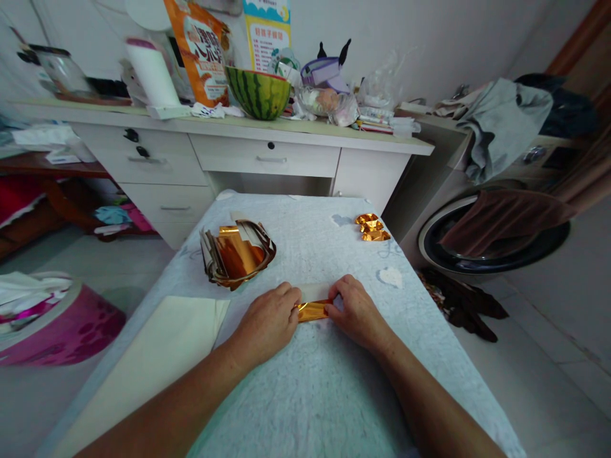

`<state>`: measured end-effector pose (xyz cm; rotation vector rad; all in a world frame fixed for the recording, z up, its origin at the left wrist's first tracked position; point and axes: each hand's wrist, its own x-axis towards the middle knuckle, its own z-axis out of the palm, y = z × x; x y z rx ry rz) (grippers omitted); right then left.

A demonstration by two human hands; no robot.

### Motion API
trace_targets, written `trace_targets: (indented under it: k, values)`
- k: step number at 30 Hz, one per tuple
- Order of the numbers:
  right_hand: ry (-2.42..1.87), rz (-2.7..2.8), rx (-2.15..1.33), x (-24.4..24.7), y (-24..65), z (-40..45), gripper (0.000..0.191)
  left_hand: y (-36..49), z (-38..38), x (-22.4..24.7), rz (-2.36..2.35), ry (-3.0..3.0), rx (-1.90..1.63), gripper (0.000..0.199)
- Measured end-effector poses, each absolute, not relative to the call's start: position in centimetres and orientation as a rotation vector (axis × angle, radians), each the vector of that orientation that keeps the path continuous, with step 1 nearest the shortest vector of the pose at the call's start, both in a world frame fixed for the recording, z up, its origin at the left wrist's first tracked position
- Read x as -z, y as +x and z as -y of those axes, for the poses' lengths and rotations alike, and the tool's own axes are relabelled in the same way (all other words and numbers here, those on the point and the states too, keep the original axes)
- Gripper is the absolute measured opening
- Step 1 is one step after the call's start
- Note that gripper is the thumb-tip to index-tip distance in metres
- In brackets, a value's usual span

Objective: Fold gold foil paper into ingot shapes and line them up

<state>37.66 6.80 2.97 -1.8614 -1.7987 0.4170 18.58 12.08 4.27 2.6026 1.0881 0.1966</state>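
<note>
Between my two hands, a strip of gold foil paper (312, 311) with a pale whitish edge lies low over the cloth-covered table (305, 388). My left hand (274, 316) pinches its left end, fingers curled. At the right end, my right hand (351, 310) grips it with thumb and bent fingers. Several folded gold foil pieces (370, 227) lie stacked at the far right of the table. To the left, a basket-like container (217, 275) holds sheets of gold foil (238, 251). Pale paper sheets (157, 356) lie under and beside my left forearm.
A counter (305, 132) behind the table bears a watermelon bowl (260, 94), an orange snack bag (203, 54) and clutter. To the right stands a washing machine (439, 165) draped with cloths. A pink bin (71, 331) stands at left on the floor.
</note>
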Motion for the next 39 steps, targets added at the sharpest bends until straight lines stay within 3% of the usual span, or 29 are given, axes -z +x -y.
trace_targets:
  k: [27,39]
  values:
    - [-1.963,1.756,-0.222,-2.46,37.32,-6.68,0.028,18.83,-11.88,-3.91,-1.107,2.644,-0.152,0.013]
    - [-1.998,1.737,-0.192,-2.59,36.99,-6.70,0.023,18.88,-12.04,-3.75,-1.126,2.622,-0.145,0.014]
